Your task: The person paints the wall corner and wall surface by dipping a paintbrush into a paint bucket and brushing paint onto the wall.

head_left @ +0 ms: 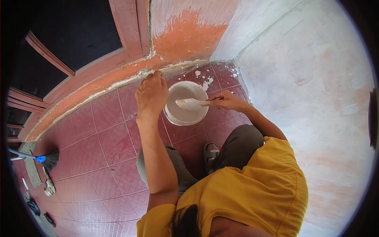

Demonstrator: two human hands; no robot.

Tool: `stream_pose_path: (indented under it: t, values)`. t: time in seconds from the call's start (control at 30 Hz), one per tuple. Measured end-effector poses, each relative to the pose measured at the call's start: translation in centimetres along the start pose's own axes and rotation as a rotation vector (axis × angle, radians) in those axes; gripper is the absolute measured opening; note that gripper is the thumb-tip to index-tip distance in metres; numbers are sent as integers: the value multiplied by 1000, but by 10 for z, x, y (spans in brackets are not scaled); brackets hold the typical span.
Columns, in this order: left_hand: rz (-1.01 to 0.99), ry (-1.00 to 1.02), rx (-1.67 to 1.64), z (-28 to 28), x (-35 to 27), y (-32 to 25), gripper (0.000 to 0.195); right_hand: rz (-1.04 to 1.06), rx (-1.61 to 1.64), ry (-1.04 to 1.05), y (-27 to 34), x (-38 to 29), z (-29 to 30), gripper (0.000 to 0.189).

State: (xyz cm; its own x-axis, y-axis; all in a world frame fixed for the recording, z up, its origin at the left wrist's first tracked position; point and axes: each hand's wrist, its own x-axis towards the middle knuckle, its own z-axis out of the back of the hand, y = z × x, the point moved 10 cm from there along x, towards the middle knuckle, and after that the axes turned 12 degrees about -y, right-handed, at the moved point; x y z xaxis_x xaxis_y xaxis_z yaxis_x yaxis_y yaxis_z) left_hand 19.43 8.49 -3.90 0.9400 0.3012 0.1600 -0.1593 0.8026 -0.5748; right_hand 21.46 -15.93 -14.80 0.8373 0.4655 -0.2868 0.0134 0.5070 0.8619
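Note:
A white bucket [170, 117] stands on the red floor tiles in front of me, with pale paint [189, 116] inside. My right hand [226, 100] grips the handle end of a paint-coated brush [191, 103]. The brush lies nearly level across the bucket's opening, its broad end over the paint. Just left of the bucket, my left hand [152, 93] is raised with the back of it towards me and the fingers curled. Whether anything is inside those fingers is hidden.
White paint spots [204, 78] mark the floor behind the bucket. An orange wall [189, 38], partly brushed white, meets a whitish wall [311, 74] on the right. Wooden window frames [130, 29] rise at left. A broom [49, 158] and footwear [49, 183] lie far left.

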Motion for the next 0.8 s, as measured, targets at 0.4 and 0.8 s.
stream_pose_path:
  t: [0.4,0.8]
  values:
    - [-95,-146,0,6,-2,-10,24,-521,663,27,-81,-28,-3,39]
    - [-42,-30,45,-6,-2,-7,31,-471,688,49,-78,-30,-8,41]
